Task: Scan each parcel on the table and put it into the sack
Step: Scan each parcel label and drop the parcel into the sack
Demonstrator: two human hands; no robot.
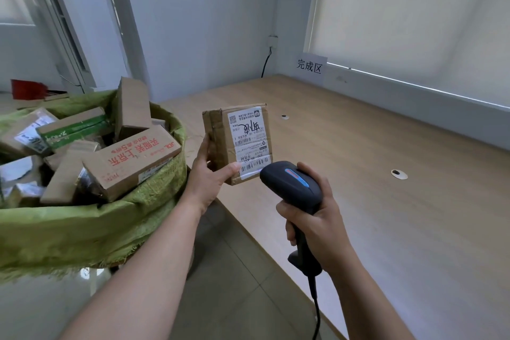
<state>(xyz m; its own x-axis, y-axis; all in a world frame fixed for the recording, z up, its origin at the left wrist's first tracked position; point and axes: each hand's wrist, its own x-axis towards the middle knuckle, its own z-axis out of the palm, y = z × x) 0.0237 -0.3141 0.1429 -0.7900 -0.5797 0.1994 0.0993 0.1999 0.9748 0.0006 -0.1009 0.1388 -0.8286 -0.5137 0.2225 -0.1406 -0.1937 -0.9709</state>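
left hand [205, 174]: bare, no glove, ring or watch | right hand [317, 218]: bare | forearms: sleeveless

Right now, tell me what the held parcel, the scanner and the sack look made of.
Parcel: brown corrugated cardboard, matte, creased edges, with a white paper label.
Scanner: dark moulded plastic, probably, smooth with a slight sheen and a blue strip.
Sack: green woven fabric, likely plastic fibre; coarse weave and frayed lower edge show.

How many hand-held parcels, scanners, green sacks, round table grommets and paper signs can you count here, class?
Hand-held parcel: 1
Scanner: 1
Green sack: 1
Round table grommets: 2
Paper sign: 1
Total: 6
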